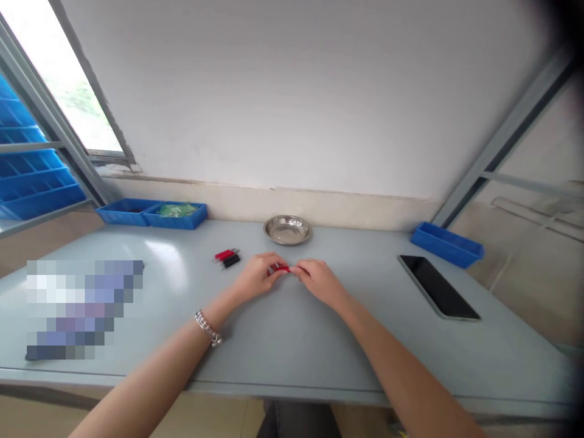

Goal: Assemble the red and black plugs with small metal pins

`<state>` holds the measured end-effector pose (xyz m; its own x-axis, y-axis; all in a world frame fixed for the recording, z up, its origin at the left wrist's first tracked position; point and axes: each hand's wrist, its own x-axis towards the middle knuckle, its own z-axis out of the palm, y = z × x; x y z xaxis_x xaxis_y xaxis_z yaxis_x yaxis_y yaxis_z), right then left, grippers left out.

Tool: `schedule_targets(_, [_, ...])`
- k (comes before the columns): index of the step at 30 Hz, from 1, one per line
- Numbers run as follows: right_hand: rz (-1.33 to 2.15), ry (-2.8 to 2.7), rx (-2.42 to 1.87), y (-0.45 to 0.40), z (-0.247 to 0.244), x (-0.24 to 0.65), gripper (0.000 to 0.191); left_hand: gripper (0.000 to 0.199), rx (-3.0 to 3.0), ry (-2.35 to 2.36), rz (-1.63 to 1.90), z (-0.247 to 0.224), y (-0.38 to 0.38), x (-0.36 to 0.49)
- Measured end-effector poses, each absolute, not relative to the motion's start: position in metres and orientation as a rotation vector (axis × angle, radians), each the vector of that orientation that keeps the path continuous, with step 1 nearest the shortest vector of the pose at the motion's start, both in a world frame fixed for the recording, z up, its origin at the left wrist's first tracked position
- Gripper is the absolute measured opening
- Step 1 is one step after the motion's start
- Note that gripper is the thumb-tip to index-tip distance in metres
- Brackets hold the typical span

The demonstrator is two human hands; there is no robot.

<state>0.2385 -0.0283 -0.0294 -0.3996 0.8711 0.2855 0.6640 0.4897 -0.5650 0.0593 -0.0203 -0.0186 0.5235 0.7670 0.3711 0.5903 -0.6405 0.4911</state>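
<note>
Near the middle of the grey table, my left hand (pixel 262 275) pinches a small red piece (pixel 281 268) between thumb and fingers. The fingertips of my right hand (pixel 314 277) are closed at the right end of that same piece; its fine detail is too small to tell. Left of my hands lie red pieces (pixel 224 255) and black pieces (pixel 231 261) with thin metal ends, side by side. Just beyond my hands stands a round metal dish (pixel 287 230), with nothing visible inside.
Two blue bins (pixel 130 218) (pixel 176 224) stand at the back left, one holding green plastic. A blue bin (pixel 447 246) and a dark-screened phone (pixel 438 287) are on the right. A blurred flat object (pixel 86 310) lies at the left. Metal posts flank the table (pixel 292 347).
</note>
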Motion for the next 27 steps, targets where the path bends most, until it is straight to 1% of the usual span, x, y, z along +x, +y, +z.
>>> schedule_targets(2, [0.505, -2.191, -1.303, -0.0278, -0.0305, 0.2390, 0.031, 0.016, 2.461, 1.123, 0.818, -0.0182, -0.0206, 0.0597])
schedule_targets(7, [0.500, -2.197, -1.259, -0.0267, -0.0327, 0.2395, 0.018, 0.018, 2.450, 1.121, 0.820, -0.0196, -0.0201, 0.0595])
schedule_targets(8, [0.481, -2.206, -1.262, -0.0265, -0.0329, 0.2394, 0.019, 0.018, 2.450, 1.122, 0.821, -0.0201, -0.0199, 0.0593])
schedule_targets(11, [0.451, -2.217, -1.303, -0.0264, -0.0324, 0.2390, 0.030, 0.019, 2.453, 1.120, 0.820, -0.0211, -0.0195, 0.0592])
schedule_targets(15, [0.508, -2.188, -1.300, -0.0272, -0.0300, 0.2391, 0.024, 0.019, 2.455, 1.122, 0.826, -0.0203, -0.0194, 0.0594])
schedule_targets(17, [0.479, -2.195, -1.296, -0.0275, -0.0293, 0.2395, 0.021, 0.018, 2.453, 1.133, 0.829, -0.0191, -0.0196, 0.0595])
schedule_targets(22, [0.423, -2.226, -1.299, -0.0292, -0.0284, 0.2397, 0.029, 0.016, 2.456, 1.145, 0.818, -0.0173, -0.0205, 0.0598])
schedule_targets(27, [0.479, -2.186, -1.267, -0.0291, -0.0276, 0.2403, 0.027, 0.015, 2.499, 1.153, 0.837, -0.0175, -0.0197, 0.0590])
